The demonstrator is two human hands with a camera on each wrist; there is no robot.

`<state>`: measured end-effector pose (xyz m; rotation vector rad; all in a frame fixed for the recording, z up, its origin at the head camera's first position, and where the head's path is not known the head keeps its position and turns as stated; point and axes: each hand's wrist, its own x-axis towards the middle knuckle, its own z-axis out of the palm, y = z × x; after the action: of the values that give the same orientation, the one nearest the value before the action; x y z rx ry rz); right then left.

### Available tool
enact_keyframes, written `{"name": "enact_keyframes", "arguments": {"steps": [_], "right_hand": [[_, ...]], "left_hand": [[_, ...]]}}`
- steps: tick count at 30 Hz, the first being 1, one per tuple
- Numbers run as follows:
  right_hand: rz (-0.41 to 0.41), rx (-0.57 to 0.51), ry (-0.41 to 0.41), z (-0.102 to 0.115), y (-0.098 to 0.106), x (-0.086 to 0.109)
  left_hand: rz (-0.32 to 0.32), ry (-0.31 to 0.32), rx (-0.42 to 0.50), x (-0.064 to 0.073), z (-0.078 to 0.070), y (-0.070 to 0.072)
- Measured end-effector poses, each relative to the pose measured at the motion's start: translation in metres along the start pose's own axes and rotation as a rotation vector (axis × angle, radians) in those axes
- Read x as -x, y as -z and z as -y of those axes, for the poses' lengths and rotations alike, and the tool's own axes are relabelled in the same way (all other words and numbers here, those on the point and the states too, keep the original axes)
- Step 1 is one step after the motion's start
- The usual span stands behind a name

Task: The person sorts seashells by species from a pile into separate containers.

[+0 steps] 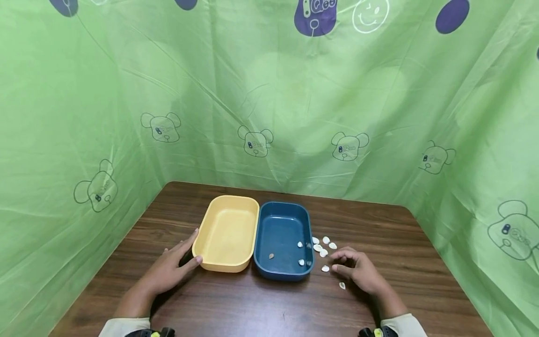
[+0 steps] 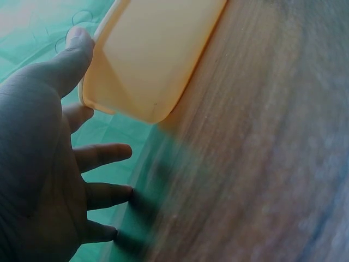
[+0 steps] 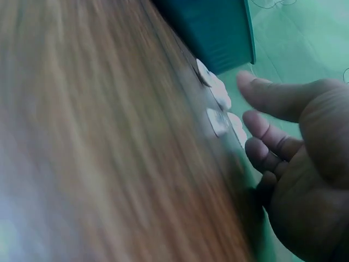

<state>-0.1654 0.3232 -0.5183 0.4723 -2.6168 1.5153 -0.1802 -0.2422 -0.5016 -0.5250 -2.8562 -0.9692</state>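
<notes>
White shell-like pieces (image 1: 317,248) lie between three and four o'clock of the blue tray (image 1: 282,234); the right hand (image 1: 359,269) hovers beside them, fingers apart. At nine o'clock, the left hand (image 1: 168,270), fingers spread, touches the yellow tray (image 1: 227,234).

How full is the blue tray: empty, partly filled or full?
Partly filled: in the head view, two white pieces and one brown piece lie inside the blue tray, leaving much of it bare.
</notes>
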Motion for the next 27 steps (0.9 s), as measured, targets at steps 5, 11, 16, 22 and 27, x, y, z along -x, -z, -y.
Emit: {"name": "enact_keyframes", "arguments": {"steps": [5,11,16,22,27], "right_hand": [[0.042,0.064,0.048,-0.003,-0.004,0.000],[0.046,0.096,0.017,-0.002,-0.007,0.001],[0.042,0.140,-0.007,-0.002,-0.010,0.001],[0.015,0.181,-0.014,-0.001,-0.012,0.001],[-0.013,0.194,0.018,0.001,-0.016,0.000]], "left_hand": [[0.004,0.001,0.002,-0.001,0.000,0.001],[0.002,-0.007,0.007,-0.001,0.000,0.000],[0.004,-0.011,0.010,-0.002,0.001,-0.001],[0.007,-0.010,0.012,-0.002,0.000,-0.001],[0.012,0.001,0.018,-0.001,0.001,0.000]]}}
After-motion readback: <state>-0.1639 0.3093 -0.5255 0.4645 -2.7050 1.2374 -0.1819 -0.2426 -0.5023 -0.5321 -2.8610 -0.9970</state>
